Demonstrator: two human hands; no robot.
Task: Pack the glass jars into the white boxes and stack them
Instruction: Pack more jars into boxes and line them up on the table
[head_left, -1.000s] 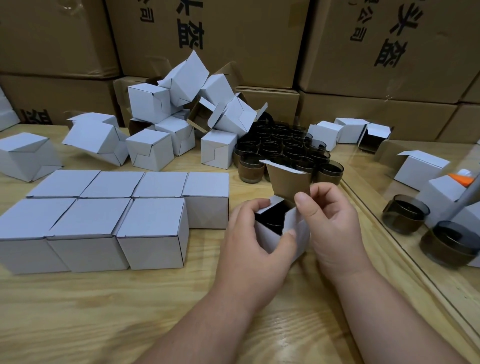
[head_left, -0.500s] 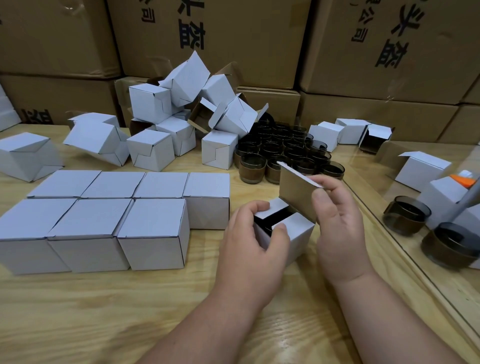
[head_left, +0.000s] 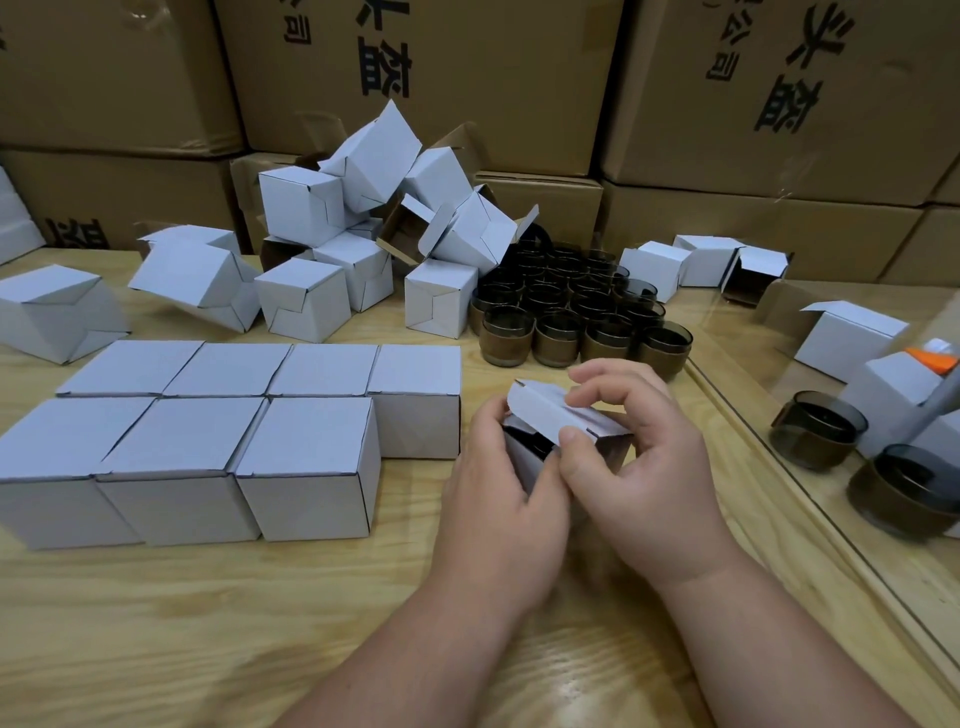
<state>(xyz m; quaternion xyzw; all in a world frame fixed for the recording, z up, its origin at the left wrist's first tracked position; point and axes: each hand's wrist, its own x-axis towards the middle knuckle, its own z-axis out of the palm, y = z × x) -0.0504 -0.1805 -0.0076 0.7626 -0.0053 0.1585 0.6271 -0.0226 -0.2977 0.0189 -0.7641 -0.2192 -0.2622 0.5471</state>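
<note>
Both hands (head_left: 506, 483) fold white box (head_left: 558, 415) lid half-shut.

Two bare forearms reach in from the bottom edge, each ending in a bare hand: the left hand (head_left: 501, 499) and the right hand (head_left: 649, 467). No sleeve shows on either arm up to the edge of view. Fingers are short and rounded, with nails trimmed short and plain. Wrists and fingers carry nothing.
</note>
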